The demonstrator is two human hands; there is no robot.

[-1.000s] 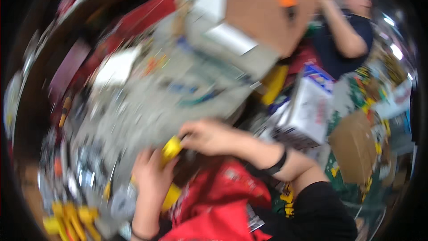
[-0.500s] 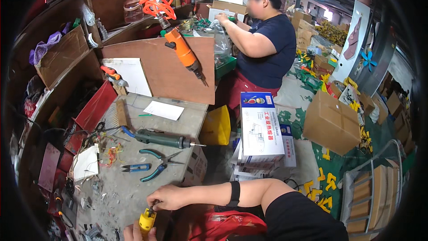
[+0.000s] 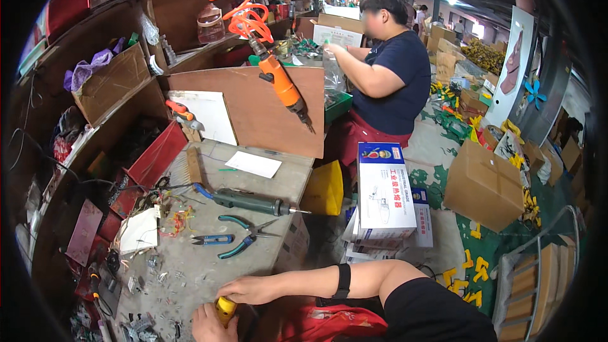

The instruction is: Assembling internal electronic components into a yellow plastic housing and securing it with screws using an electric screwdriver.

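My left hand (image 3: 214,324) is wrapped around a yellow plastic housing (image 3: 225,308), short and rounded with small holes, at the near edge of the bench. My right hand (image 3: 248,290) is bent over the top of the housing with its fingers curled together. Whatever lies between those fingertips is hidden. Beyond my hands lie pliers with teal handles (image 3: 234,248), blue-handled snips (image 3: 214,239) and a dark green electric screwdriver (image 3: 253,201) with its tip toward the right edge.
An orange power driver (image 3: 282,85) hangs from a coiled red hose. White-and-blue boxes (image 3: 385,215) are stacked right of the bench, before a seated person (image 3: 396,69). A brush (image 3: 194,166), white paper (image 3: 254,164) and a red bin (image 3: 158,155) occupy the bench.
The whole view has shifted, so the scene sits farther right. My right hand has closed down over the housing's top, where it earlier pinched a small dark piece. The left hand shows more fully.
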